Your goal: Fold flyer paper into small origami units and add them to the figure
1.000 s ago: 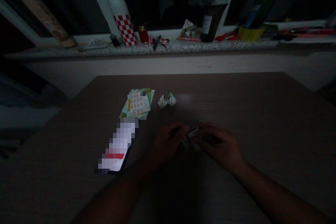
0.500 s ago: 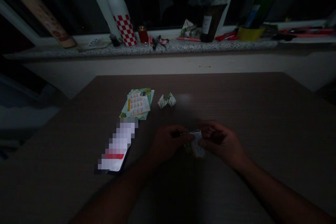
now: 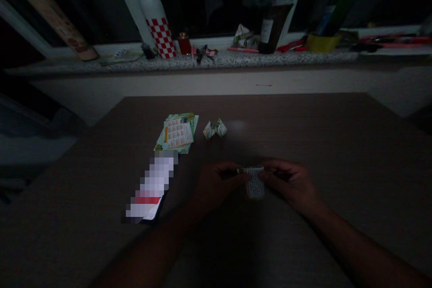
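A small folded piece of printed paper (image 3: 255, 185) is held up between both hands above the table. My left hand (image 3: 216, 184) pinches its upper left edge, thumb in front. My right hand (image 3: 288, 182) pinches the upper right edge between thumb and fingers. Lines of small print cover the side facing me. Beyond the hands, two small folded paper pieces (image 3: 215, 129) stand side by side on the table. To their left lies a loose stack of printed paper slips (image 3: 178, 134), green and white with orange print.
A phone (image 3: 153, 186) with a lit, blurred screen lies left of my hands on the wooden table (image 3: 303, 126). Behind, a granite sill (image 3: 229, 59) carries a white and red checked bottle (image 3: 158, 27), a dark bottle (image 3: 270, 31), a small red jar (image 3: 184, 44) and a yellow bowl (image 3: 322, 42).
The folded paper has turned flatter towards me, and its green part below my left hand no longer shows. My right fingers have closed onto its right edge.
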Demonstrator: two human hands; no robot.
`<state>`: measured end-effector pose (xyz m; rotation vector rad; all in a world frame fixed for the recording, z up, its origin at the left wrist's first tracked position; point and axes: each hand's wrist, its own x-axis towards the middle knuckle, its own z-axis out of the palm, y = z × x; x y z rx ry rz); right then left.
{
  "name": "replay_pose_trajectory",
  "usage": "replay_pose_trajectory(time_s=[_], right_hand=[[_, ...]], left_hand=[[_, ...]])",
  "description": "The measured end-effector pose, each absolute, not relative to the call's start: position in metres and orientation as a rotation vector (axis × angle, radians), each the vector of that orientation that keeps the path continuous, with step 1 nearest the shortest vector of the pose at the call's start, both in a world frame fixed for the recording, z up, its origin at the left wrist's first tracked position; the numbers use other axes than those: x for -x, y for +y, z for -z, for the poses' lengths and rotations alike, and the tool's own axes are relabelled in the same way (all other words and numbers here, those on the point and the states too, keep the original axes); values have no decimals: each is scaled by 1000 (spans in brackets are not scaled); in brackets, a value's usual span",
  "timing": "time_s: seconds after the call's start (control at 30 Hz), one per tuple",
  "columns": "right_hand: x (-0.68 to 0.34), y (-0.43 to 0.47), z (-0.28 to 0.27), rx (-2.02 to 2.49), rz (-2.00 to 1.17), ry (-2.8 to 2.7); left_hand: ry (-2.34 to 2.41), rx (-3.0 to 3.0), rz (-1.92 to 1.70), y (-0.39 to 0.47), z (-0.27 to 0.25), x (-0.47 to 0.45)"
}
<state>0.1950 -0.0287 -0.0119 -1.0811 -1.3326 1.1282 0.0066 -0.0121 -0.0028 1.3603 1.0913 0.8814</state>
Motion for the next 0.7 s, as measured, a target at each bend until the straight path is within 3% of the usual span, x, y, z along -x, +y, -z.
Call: replay_pose_trajectory(time_s=[0.7], right_hand=[[-193, -28, 14, 1117, -1007, -1359]], left_hand=[[990, -1555, -898, -13, 1, -4]])
